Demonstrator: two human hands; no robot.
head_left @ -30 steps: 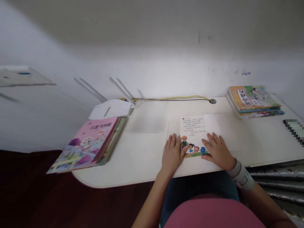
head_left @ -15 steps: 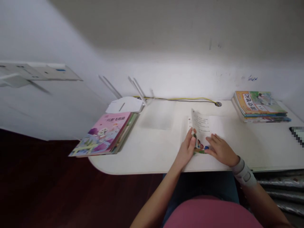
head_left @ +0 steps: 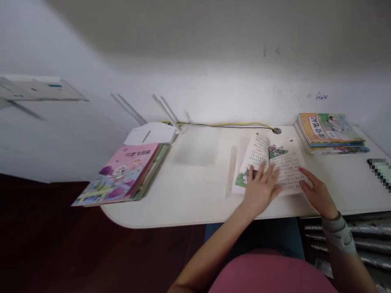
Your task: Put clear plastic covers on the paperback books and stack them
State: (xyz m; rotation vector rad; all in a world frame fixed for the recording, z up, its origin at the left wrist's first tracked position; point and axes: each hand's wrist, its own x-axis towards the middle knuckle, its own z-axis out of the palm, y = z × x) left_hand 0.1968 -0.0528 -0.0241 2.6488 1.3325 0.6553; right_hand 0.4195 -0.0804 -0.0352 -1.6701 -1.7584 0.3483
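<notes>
An open picture book [head_left: 276, 162] with printed text and green drawings lies on the white desk [head_left: 189, 191] in front of me. My left hand [head_left: 261, 189] rests flat on its left page, fingers spread. On the book's right edge lies my right hand [head_left: 317, 194], fingers stretched out along the page. One page stands raised near the book's spine.
A stack of books with a pink cover [head_left: 122, 175] sits at the desk's left end, partly over the edge. A white router [head_left: 151, 132] with antennas stands behind it. Another book stack [head_left: 331, 132] lies at the back right. A yellow cable [head_left: 226, 125] runs along the wall.
The book went from a single flat page to being opened further. My left hand lifted pages over and now presses the left page; my right hand slid to the right edge.
</notes>
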